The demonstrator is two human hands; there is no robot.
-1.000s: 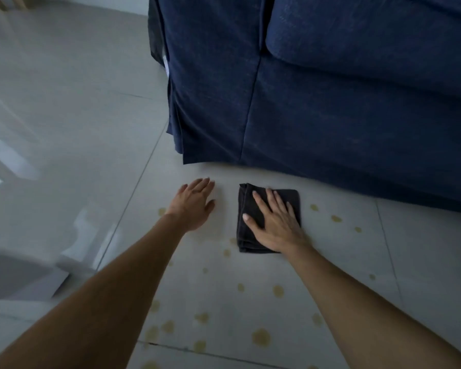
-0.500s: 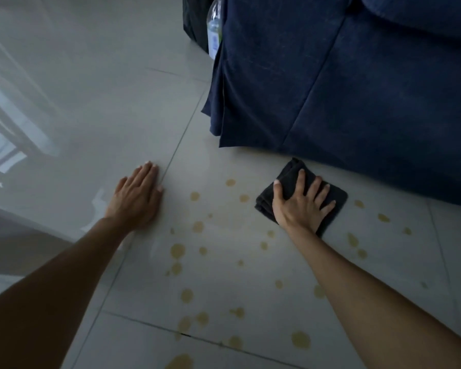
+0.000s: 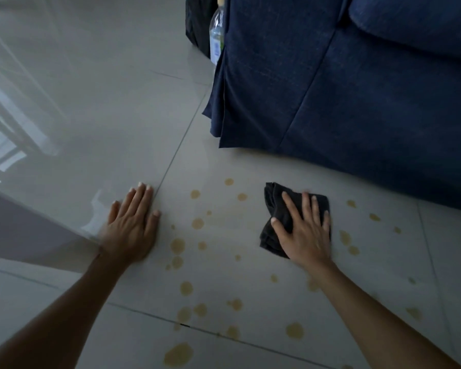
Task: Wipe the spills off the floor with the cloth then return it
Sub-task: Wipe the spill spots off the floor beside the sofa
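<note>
A folded black cloth (image 3: 276, 209) lies on the pale tiled floor (image 3: 96, 123) just in front of the sofa. My right hand (image 3: 302, 235) presses flat on the cloth with fingers spread. Several yellowish spill drops (image 3: 177, 245) dot the tiles between my hands, below them and to the right of the cloth. My left hand (image 3: 132, 226) rests flat on the floor to the left of the spills, holding nothing.
A dark blue sofa (image 3: 357, 89) fills the upper right, its skirt reaching the floor. A clear plastic bottle (image 3: 216, 35) stands at the sofa's left corner beside a dark object (image 3: 197, 20). Glossy tiles with window reflections stretch to the left.
The cloth under my right hand has slid and turned a little on the floor near the sofa. My left hand moved left, away from the cloth, then stayed planted. The view shifted.
</note>
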